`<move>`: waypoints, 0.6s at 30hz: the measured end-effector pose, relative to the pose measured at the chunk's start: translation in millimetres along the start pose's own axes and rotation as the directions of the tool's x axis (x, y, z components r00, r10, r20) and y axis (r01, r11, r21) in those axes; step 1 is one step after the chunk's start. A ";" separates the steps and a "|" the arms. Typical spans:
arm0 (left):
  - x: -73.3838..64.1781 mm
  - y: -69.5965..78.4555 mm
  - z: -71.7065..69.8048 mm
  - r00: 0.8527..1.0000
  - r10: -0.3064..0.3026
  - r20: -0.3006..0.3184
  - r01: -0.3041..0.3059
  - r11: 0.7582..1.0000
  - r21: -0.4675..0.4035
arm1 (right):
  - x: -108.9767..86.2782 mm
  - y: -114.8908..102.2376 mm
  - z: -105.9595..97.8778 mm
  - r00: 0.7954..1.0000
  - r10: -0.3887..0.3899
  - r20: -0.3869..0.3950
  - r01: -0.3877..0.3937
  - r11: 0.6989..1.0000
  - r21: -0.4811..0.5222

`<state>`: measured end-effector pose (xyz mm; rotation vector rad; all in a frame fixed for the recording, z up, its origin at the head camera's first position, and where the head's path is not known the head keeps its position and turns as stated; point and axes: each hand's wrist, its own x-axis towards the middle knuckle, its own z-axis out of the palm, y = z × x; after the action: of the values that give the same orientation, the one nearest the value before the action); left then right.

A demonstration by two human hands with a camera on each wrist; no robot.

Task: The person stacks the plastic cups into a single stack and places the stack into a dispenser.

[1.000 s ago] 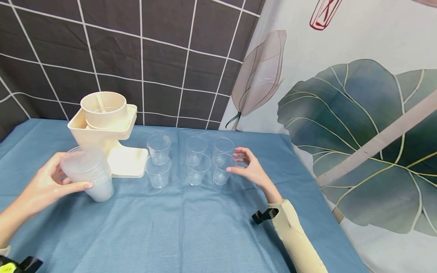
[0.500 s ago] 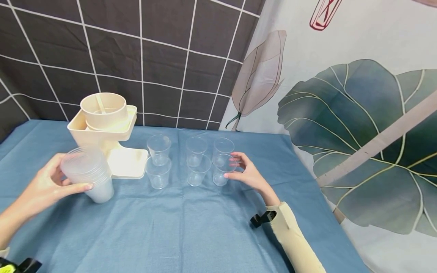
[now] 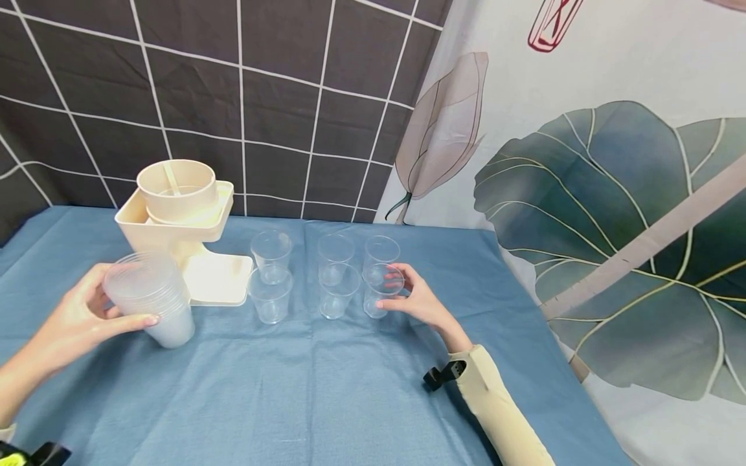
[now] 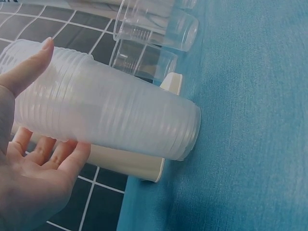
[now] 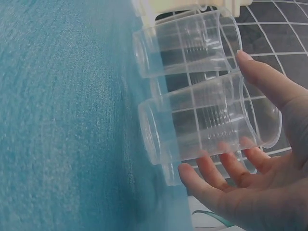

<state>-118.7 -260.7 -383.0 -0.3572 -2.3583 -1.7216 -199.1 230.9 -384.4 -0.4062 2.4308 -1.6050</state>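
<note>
Between spread fingers of my right hand [image 3: 422, 300]: clear tapered plastic cup [image 3: 373, 292], looks unpinched. Left hand [image 3: 86, 317] clamped round cloudy plastic cup stack [image 3: 154, 294]. Five matching cups [image 3: 334, 303] beyond and left of right fingers. My read: six set out, stack undealt.

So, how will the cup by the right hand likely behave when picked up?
The cup is likely light: its clear wall looks thin. That wall may also flex if the right hand squeezes. Its base is narrower than its rim, so a nudge could tip it.
</note>
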 end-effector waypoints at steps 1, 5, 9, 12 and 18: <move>0.0 -0.2 0.0 1.000 0.001 0.000 -0.001 1.000 -0.004 | 0.2 0.1 0.3 1.000 -0.001 0.001 0.001 1.000 0.003; 0.1 -1.0 0.1 1.000 0.006 -0.001 -0.006 1.000 -0.012 | 0.9 -0.1 1.0 1.000 -0.004 0.005 0.004 1.000 0.017; -0.3 -1.0 0.1 1.000 0.017 0.000 -0.017 0.999 -0.042 | 1.2 0.0 1.1 1.000 -0.006 0.017 0.005 1.000 0.025; -0.7 -1.0 0.1 1.000 0.025 0.000 -0.025 0.998 -0.066 | 1.1 -0.1 0.7 1.000 -0.007 0.023 0.007 1.000 0.011; 0.6 -5.8 -0.9 1.000 0.027 0.001 -0.027 0.997 -0.071 | 0.6 -2.0 0.3 1.000 -0.010 0.024 0.010 1.000 -0.006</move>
<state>-121.0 -263.2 -387.8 -0.3998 -2.2870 -1.7972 -199.4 229.7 -382.7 -0.4371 2.4201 -1.5877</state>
